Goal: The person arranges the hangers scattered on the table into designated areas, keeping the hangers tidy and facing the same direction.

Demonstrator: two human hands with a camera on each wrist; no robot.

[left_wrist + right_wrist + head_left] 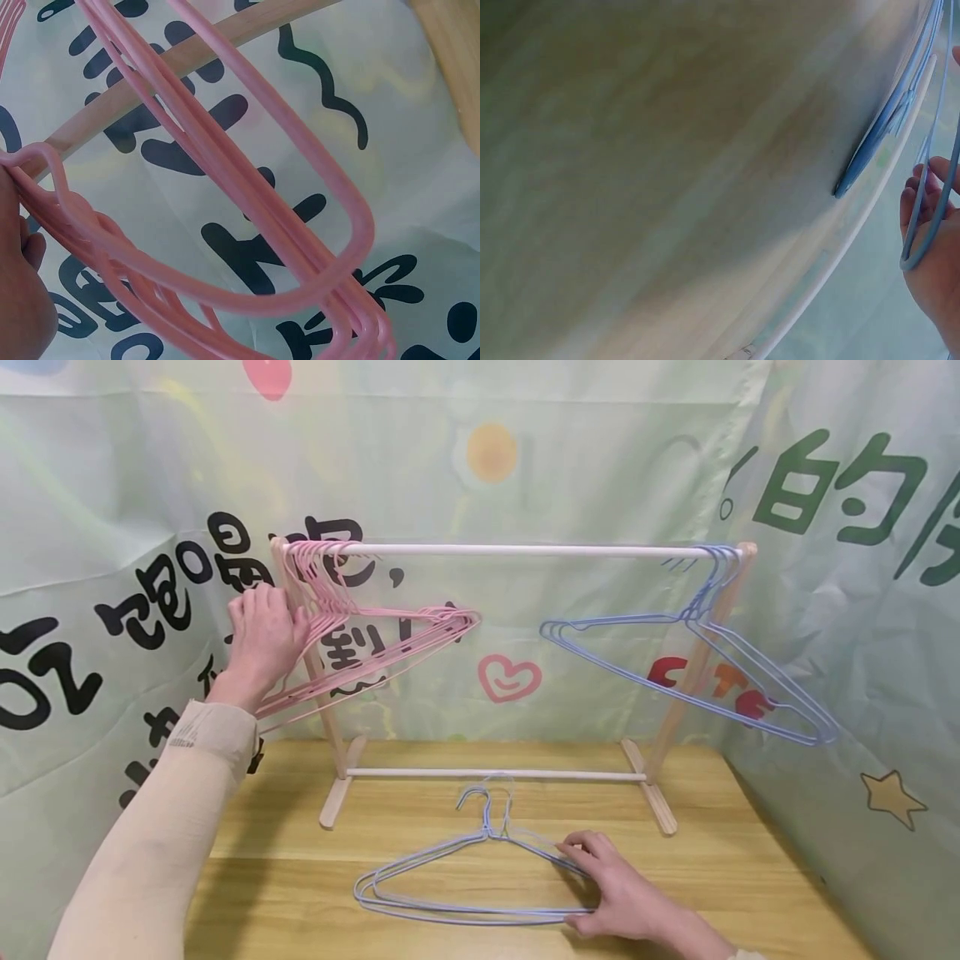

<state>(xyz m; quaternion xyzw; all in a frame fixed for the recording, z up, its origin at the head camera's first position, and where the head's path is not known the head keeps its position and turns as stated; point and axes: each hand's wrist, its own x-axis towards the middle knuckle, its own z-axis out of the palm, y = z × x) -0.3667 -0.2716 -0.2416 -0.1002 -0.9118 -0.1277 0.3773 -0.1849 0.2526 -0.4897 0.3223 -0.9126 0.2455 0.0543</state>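
Several pink clothes hangers (375, 647) hang bunched at the left end of the white rail. My left hand (266, 639) grips their near shoulders; in the left wrist view only part of the hand (22, 277) shows beside the pink wires (225, 172). On the table lies a small stack of blue clothes hangers (450, 910), hooks pointing to the rack. My right hand (626, 893) holds the right end of a blue hanger, thumb by the lower bar and fingers by the shoulder. The right wrist view shows a hanger's rounded end (911, 259) across the hand (937, 285).
A wooden rack with a white top rail (517, 551) and lower bar (510, 774) stands on the wooden table (285, 860). A few blue hangers (622, 672) hang at its right end. Printed cloth (420, 468) surrounds the table at the back and sides.
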